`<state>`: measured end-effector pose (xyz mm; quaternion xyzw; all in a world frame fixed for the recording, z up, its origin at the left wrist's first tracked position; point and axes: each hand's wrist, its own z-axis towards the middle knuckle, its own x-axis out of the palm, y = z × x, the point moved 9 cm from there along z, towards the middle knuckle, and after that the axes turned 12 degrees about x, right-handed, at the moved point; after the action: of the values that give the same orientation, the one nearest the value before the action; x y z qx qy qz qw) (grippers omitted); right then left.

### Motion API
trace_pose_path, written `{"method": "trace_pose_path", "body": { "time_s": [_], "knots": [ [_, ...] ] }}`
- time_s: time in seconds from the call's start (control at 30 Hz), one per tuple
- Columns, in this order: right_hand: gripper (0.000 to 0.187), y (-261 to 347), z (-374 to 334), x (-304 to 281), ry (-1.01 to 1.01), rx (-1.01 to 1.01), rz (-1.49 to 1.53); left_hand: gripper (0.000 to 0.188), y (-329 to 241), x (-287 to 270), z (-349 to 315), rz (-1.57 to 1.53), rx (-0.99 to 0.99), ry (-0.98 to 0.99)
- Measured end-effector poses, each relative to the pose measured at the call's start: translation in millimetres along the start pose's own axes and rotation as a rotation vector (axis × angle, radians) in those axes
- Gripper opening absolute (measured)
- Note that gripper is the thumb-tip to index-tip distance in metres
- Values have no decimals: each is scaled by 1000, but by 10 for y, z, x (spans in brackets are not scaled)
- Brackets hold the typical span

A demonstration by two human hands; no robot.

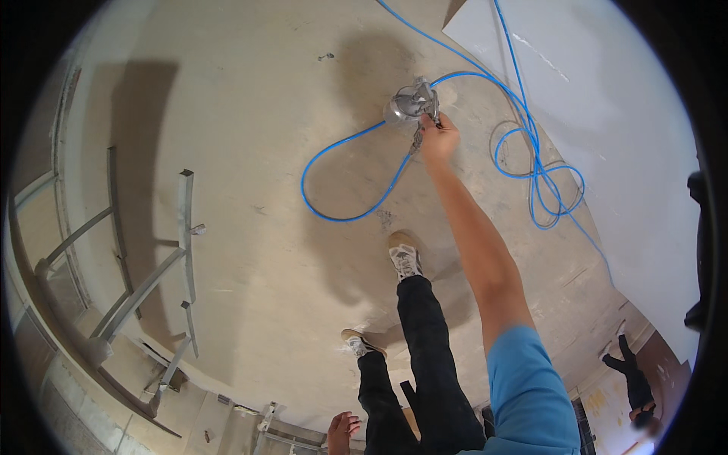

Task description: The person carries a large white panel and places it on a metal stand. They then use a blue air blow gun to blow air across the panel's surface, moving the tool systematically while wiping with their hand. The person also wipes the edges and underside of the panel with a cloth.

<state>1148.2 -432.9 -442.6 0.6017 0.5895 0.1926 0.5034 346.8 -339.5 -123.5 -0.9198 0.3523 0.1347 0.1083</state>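
Note:
My right hand [440,140] is closed around the handle of a spray gun [417,97] with a silvery metal cup, held out ahead of me over the floor. From the bottom of its handle a blue air hose [341,219] loops to the left, passes behind the cup and runs off to the right. Part of the grip is hidden by my fingers. Low in the view, beside my leg, hangs my left hand [343,433], its fingers loosely bent and apart with nothing visible in them.
More blue hose lies tangled at the right, beside a large pale panel [614,114]. A metal frame [186,220] with upright posts stands at the left. My feet in light shoes are on the stained floor [258,152]. Another person [633,379] is at the far lower right.

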Motion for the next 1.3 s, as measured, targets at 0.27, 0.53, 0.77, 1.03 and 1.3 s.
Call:
{"method": "trace_pose_path", "body": {
  "time_s": [0.27, 0.53, 0.77, 1.03, 1.3],
  "knots": [
    [19, 208, 66, 655, 76, -104, 23, 35, 6, 61, -29, -20, 8, -14],
    [29, 200, -2, 1056, 120, -185, -504, 36, 44, 132, -62, -9, 7, -16],
    [45, 269, 110, 1160, 326, -131, -758, 35, 4, 57, 69, -3, 57, -19],
    [51, 206, -131, 591, 359, -219, -871, 37, -193, 139, 139, 11, 137, 11],
    [65, -981, -1559, -2080, 397, 188, -990, 42, -418, 158, 236, 61, 352, 206]
  ]
}}
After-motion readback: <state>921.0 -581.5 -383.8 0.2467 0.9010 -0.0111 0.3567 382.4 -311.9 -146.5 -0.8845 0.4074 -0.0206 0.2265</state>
